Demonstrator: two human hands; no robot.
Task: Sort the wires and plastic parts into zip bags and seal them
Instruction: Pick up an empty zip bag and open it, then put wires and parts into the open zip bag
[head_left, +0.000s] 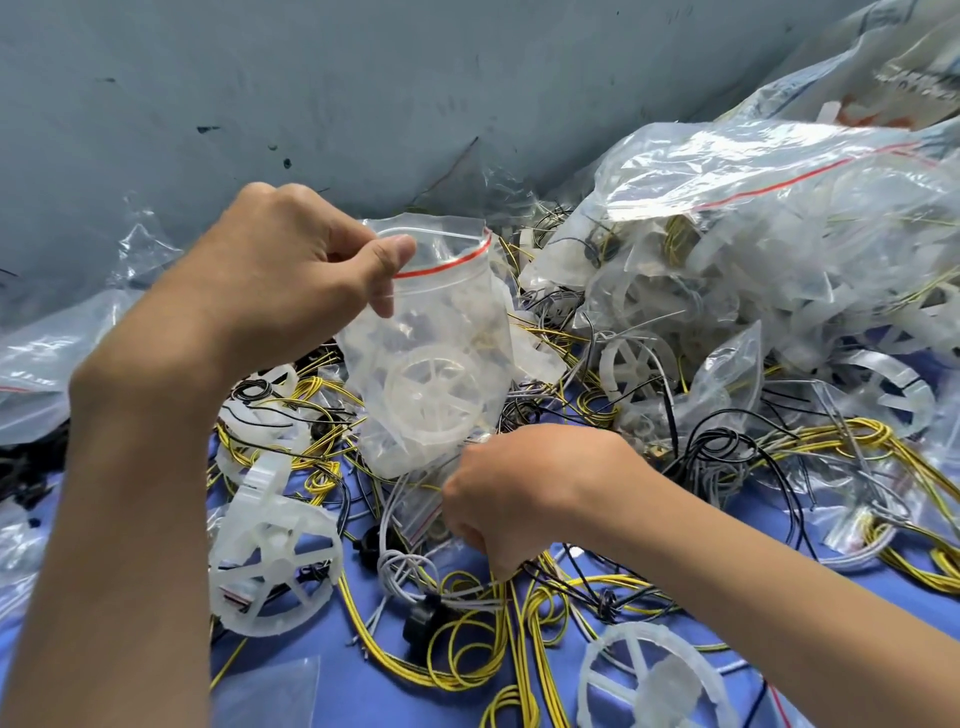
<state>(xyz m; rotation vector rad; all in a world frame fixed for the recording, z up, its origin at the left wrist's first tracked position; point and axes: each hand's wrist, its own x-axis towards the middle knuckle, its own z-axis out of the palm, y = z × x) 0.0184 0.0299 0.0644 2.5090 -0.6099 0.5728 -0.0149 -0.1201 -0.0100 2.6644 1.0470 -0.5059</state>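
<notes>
Left hand pinches a limp, likely slippery clear zip bag by its stiffer red-striped mouth; right hand curls into springy yellow wires, grip unclear.

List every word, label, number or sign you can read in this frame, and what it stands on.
None can be read.
White print on the large clear plastic bag at top right: too blurred to read.
The small clear zip bag with a red seal line, held by the left hand: no print visible.
</notes>
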